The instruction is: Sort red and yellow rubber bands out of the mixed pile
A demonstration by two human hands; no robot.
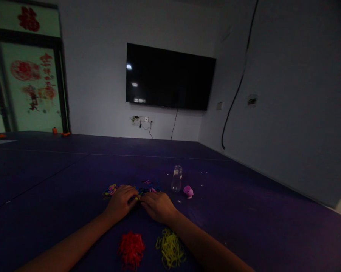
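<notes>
My left hand (pixel 121 202) and my right hand (pixel 158 206) meet near the middle of the purple surface. A small yellow band (pixel 137 197) shows between their fingertips, pinched by the left fingers; the right fingertips are close beside it. Behind the hands lies a loose spread of mixed-colour bands (pixel 150 190), with more of them (pixel 110 190) left of my left hand. Nearer to me sit a pile of red bands (pixel 131 249) and, to its right, a pile of yellow-green bands (pixel 171 248) beside my right forearm.
An upright clear bottle (pixel 176 178) stands beyond my right hand, with a pink cup-like piece (pixel 188 192) to its right. Small white scraps (pixel 179 201) lie around them. Orange items (pixel 55 130) are far left. A television (pixel 170 77) hangs on the wall.
</notes>
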